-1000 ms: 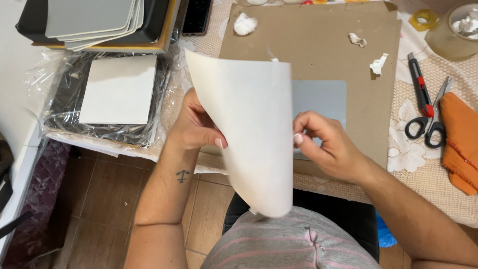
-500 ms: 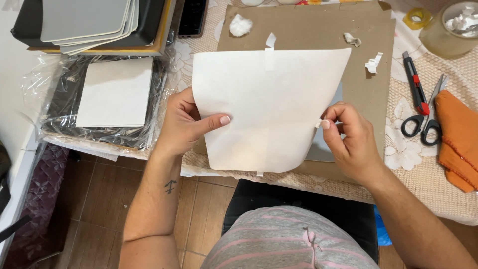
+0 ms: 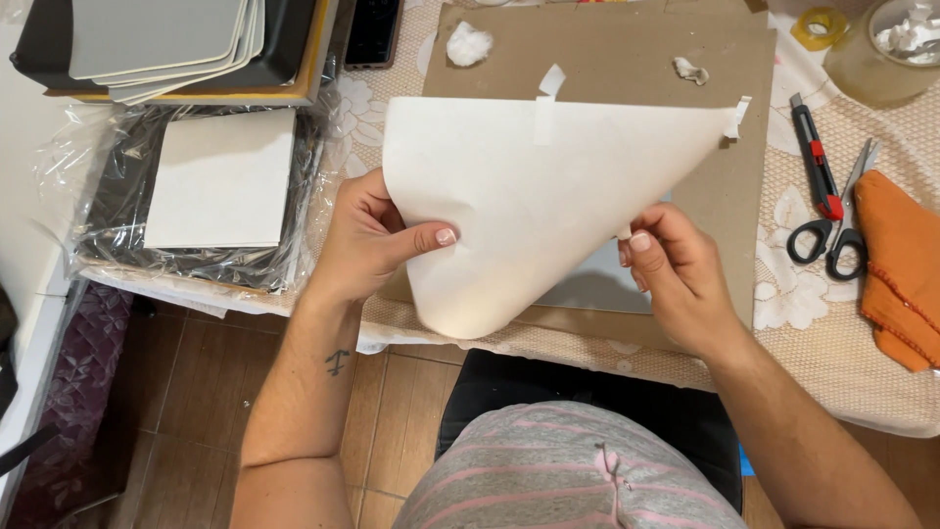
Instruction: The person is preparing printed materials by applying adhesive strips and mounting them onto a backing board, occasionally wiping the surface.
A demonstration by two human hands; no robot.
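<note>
Both forearms are reaching up from the bottom of the view, bare. The left hand [image 3: 367, 240] is curling with its thumb sticking out to the right, nail showing, pinching flat against the fingers behind. The right hand [image 3: 676, 269] is sitting a bit lower, fingers bunching together and pinching at the tips, knuckles facing up, wrist bending inward.

You hold a cream paper sheet [image 3: 548, 206], matte and unprinted. It curls into a loose cone, with the rounded lower end nearest you and the far edge lying along the cardboard [image 3: 627, 69]. Tape strips [image 3: 545, 98] fix that far edge at the middle and at the right corner. Under the lifted sheet, a flat grey panel [image 3: 602, 289] lies on the cardboard, partly covered.
</note>
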